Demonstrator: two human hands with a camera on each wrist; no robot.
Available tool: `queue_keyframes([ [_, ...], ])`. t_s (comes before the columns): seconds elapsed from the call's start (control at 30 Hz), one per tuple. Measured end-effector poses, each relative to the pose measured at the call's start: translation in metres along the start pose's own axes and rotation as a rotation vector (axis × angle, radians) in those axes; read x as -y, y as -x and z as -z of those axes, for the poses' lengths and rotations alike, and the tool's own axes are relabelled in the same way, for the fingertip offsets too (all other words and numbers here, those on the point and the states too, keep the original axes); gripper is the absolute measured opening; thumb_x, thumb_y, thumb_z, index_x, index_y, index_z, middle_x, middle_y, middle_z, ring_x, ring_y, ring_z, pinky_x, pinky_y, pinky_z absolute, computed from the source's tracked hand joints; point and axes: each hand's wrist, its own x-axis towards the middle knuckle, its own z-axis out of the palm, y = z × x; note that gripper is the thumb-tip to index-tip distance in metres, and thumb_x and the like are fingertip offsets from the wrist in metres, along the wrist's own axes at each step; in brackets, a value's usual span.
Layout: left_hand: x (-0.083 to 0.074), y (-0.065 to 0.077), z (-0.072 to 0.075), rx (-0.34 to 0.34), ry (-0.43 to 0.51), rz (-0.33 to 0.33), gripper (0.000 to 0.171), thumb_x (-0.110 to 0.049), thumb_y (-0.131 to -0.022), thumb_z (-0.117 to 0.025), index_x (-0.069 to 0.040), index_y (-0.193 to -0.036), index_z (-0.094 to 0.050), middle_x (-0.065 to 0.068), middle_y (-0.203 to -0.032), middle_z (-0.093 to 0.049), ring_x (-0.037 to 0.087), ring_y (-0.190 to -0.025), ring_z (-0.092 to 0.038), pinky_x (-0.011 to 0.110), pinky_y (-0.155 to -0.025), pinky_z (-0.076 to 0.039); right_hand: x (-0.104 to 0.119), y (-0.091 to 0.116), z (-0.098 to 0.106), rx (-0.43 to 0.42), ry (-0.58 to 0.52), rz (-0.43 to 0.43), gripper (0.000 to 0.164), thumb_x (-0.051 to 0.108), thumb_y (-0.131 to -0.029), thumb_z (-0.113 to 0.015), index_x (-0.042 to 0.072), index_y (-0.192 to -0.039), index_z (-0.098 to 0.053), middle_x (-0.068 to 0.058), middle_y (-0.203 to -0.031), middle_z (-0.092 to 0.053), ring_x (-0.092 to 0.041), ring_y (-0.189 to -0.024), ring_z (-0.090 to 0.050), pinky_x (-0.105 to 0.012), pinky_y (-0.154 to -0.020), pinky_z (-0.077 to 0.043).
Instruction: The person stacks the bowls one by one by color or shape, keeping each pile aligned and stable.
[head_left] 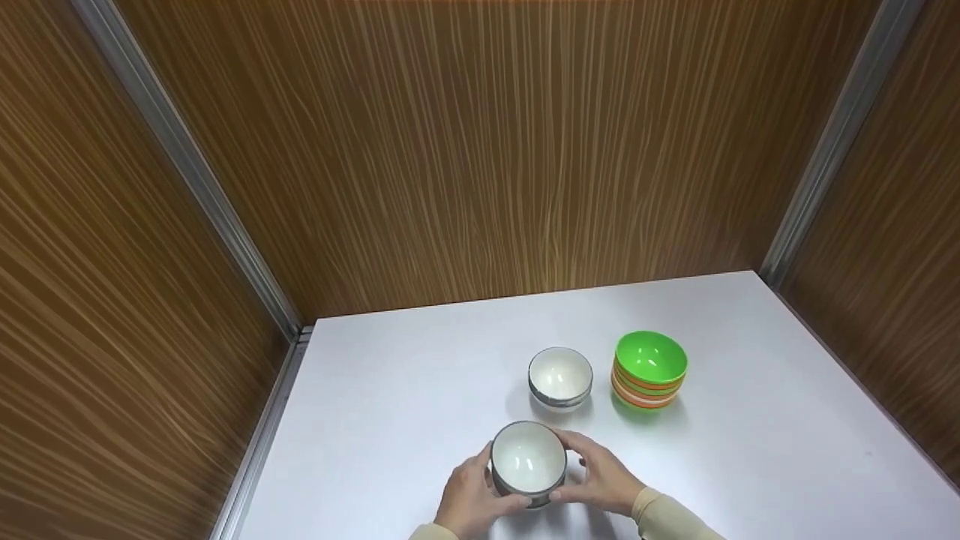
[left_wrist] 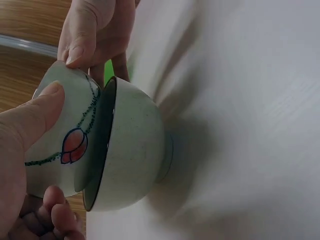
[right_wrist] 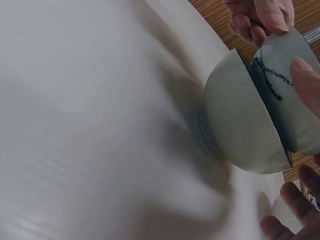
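Both of my hands grip a pale ceramic bowl (head_left: pixel 528 459) at the table's near edge. The wrist views show it is two nested bowls. The upper one, the flowered bowl (left_wrist: pixel 65 135), has a red tulip and a green dotted line. It sits tilted inside a plain speckled footed bowl (left_wrist: pixel 137 145) that stands on the table. My left hand (head_left: pixel 471 493) holds the flowered bowl from the left, with its thumb (left_wrist: pixel 32 125) on the wall. My right hand (head_left: pixel 596 474) holds it from the right, with its thumb (right_wrist: pixel 306 75) on the same wall.
A second pale ceramic bowl (head_left: pixel 560 377) stands just behind. A stack of green and orange bowls (head_left: pixel 649 371) is to its right. The white table (head_left: pixel 390 390) is boxed in by wood-grain walls (head_left: pixel 480 150) at the back and on both sides.
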Motion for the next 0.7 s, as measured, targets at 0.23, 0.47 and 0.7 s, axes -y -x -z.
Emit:
queue_keyframes([
  [0.23, 0.005, 0.000, -0.004, -0.010, -0.060, 0.031, 0.105, -0.068, -0.050, -0.071, -0.024, -0.139, -0.038, -0.007, -0.093, -0.040, 0.010, -0.088, -0.045, 0.031, -0.079, -0.048, -0.003, 0.000, -0.002, 0.022, 0.000, -0.007, 0.088, 0.046, -0.062, -0.079, 0.027, -0.138, -0.038, 0.009, -0.129, -0.048, -0.024, -0.116, -0.046, -0.058, -0.085, -0.043],
  [0.47, 0.012, 0.001, -0.009, 0.004, -0.025, 0.043, 0.108, -0.065, -0.049, -0.072, -0.019, -0.141, -0.035, -0.003, -0.095, -0.039, 0.011, -0.083, -0.044, 0.028, -0.073, -0.048, -0.007, 0.000, -0.005, 0.024, -0.001, 0.018, 0.090, 0.045, -0.061, -0.080, 0.023, -0.138, -0.039, 0.006, -0.133, -0.045, -0.024, -0.115, -0.047, -0.058, -0.087, -0.042],
  [0.7, 0.015, 0.001, -0.014, -0.019, -0.030, 0.032, 0.110, -0.065, -0.050, -0.072, -0.018, -0.142, -0.034, -0.006, -0.094, -0.040, 0.008, -0.085, -0.045, 0.029, -0.079, -0.048, -0.010, 0.001, -0.007, 0.034, 0.014, -0.007, 0.092, 0.046, -0.063, -0.078, 0.020, -0.140, -0.036, 0.002, -0.129, -0.048, -0.022, -0.110, -0.050, -0.052, -0.085, -0.046],
])
